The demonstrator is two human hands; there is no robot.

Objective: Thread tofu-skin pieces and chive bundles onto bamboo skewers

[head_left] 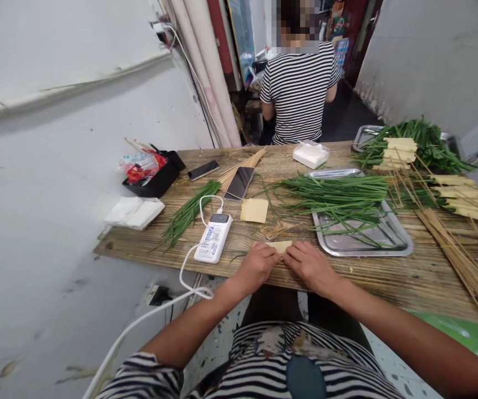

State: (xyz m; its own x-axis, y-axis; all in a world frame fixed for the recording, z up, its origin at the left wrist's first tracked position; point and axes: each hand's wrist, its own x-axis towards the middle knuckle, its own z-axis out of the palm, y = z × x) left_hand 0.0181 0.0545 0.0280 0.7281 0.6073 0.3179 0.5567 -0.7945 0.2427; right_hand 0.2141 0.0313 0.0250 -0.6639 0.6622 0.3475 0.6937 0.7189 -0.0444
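At the table's near edge, my left hand [259,265] and my right hand [310,266] are closed side by side on a pale yellow tofu sheet [279,245], apparently rolled up. The fingers hide most of it, and a few green ends stick out on the left. Just beyond lie more square tofu sheets [254,211]. Right of my hands, long green chives [342,191] lie across a metal tray [367,252]. Another bunch of chives [191,213] rests to the left.
A white power bank [214,238] with cables, two phones [239,183] [203,170] and bamboo skewers [243,166] lie left. More skewers [455,260] and skewered tofu rolls [467,197] are right. Tissues [310,154] and a black box [151,180] stand farther back. A person [301,91] is beyond the table.
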